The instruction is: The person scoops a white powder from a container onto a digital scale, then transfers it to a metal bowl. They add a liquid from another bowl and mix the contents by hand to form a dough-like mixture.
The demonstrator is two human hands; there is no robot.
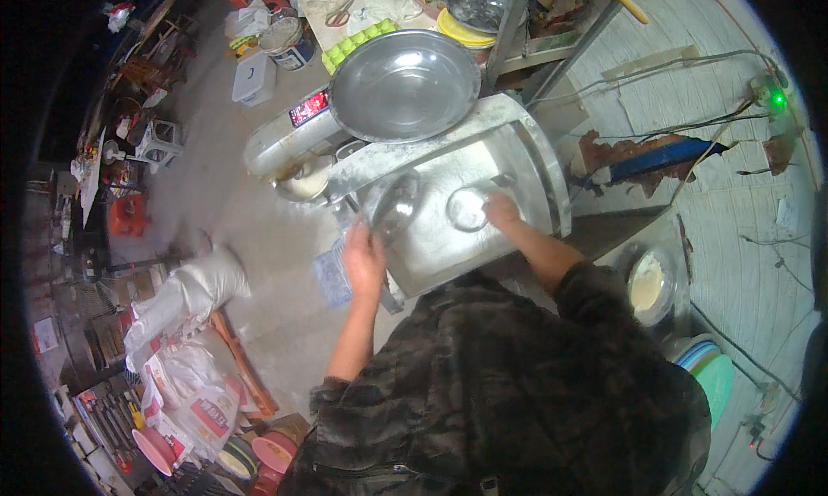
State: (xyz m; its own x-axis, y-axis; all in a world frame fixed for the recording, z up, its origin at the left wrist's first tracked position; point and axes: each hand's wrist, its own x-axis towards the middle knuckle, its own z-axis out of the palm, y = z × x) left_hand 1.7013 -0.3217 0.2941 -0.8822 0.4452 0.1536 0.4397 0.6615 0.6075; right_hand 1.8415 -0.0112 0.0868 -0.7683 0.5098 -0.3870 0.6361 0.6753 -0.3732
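Before me stands a metal machine tub (440, 263), its inside coated with white flour. My right hand (503, 212) grips a small round metal bowl (468, 209) by its right side, over the tub. At the tub's left side my left hand (363, 253) touches the edge of a tilted, shiny metal bowl (397, 205); blur hides how its fingers hold it. A large, shallow metal basin (406, 87) rests on top of the machine, beyond both hands. Left of it is the machine's cylindrical metal housing (291, 140), with a lit phone or display on it.
A bowl of pale powder or batter (307, 180) sits below the housing. A green egg tray (359, 43) and stacked bowls (479, 11) lie on the far table. White sacks (194, 289) stand on the floor at left. At right are another bowl (649, 286), cables and a wall.
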